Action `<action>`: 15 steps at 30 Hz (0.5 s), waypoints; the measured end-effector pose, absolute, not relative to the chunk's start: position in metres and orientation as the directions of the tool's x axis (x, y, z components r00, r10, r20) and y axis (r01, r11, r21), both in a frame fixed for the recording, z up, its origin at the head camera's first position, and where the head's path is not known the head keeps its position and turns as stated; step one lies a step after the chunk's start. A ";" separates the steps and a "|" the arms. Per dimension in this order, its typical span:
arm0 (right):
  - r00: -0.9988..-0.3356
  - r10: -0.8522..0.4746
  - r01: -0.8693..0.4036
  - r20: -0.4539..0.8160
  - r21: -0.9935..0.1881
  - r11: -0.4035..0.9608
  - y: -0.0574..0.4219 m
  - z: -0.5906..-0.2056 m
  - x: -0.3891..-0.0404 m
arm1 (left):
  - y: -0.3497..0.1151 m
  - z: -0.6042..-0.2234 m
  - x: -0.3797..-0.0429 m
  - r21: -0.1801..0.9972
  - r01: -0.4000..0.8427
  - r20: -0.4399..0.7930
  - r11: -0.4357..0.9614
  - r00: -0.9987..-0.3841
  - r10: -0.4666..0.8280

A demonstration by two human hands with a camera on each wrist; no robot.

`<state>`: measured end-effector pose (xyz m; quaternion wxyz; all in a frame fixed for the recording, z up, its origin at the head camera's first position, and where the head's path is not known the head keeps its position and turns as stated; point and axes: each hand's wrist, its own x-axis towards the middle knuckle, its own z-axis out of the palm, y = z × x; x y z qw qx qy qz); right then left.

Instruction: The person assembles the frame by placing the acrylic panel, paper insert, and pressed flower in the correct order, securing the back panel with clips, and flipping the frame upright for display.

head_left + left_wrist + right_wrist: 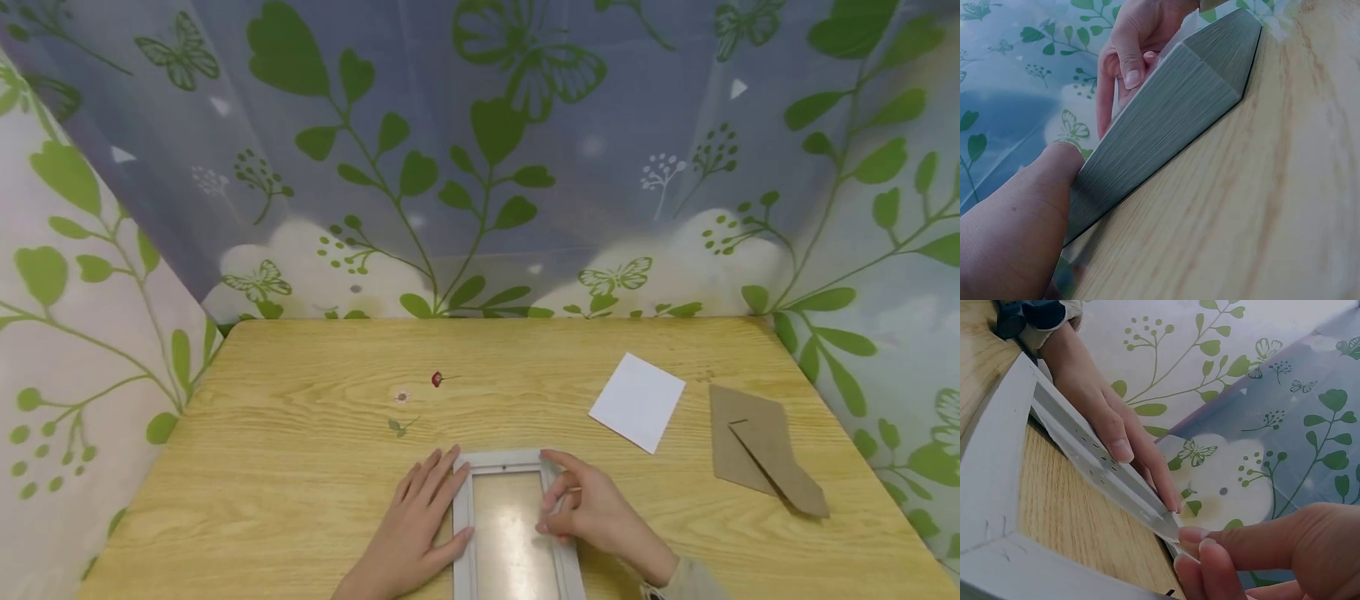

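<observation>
A pale grey picture frame (504, 459) lies at bottom centre of the head view, its near end cut off. Along its left side rests the left hand (411, 529), fingers stretched out, clasping nothing. The right hand (588, 510), right of bottom centre, hides part of the right rail; from above I can't read its fingers, but the right wrist view shows them pinching a clear sheet (1125, 495) — so see-through I can barely trace its edge. Left of centre lie a red flower (437, 379), a pale flower (402, 397) and a leaf sprig (397, 427), too small for detail; at right, a white card (637, 402) and a brown board (738, 458) — partly covered by its strut.
</observation>
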<state>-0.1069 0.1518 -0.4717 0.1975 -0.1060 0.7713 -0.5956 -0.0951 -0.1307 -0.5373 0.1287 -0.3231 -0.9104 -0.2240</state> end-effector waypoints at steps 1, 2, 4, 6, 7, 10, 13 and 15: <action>-0.900 -0.399 0.068 -0.174 -0.962 0.266 0.152 -0.472 -0.107 | -0.131 -0.537 -0.095 0.325 0.643 0.372 0.694 -0.761 0.531; -0.899 -0.403 0.068 -0.173 -0.963 0.261 0.151 -0.472 -0.107 | -0.131 -0.537 -0.095 0.328 0.640 0.368 0.695 -0.764 0.530; -0.895 -0.411 0.070 -0.174 -0.965 0.254 0.150 -0.472 -0.106 | -0.131 -0.536 -0.095 0.339 0.635 0.357 0.695 -0.770 0.529; -0.891 -0.418 0.081 -0.177 -0.968 0.237 0.150 -0.473 -0.106 | -0.131 -0.536 -0.094 0.348 0.631 0.347 0.693 -0.774 0.529; -0.888 -0.422 0.094 -0.181 -0.971 0.220 0.151 -0.473 -0.105 | -0.131 -0.535 -0.094 0.353 0.628 0.342 0.693 -0.776 0.529; -0.881 -0.434 0.134 -0.190 -0.978 0.159 0.154 -0.474 -0.106 | -0.131 -0.535 -0.094 0.346 0.636 0.355 0.690 -0.770 0.530; -0.867 -0.451 0.191 -0.213 -0.977 0.094 0.159 -0.474 -0.106 | -0.131 -0.536 -0.094 0.334 0.644 0.370 0.688 -0.761 0.533; -0.857 -0.466 0.216 -0.222 -0.974 0.068 0.162 -0.473 -0.106 | -0.132 -0.537 -0.094 0.329 0.648 0.379 0.687 -0.757 0.533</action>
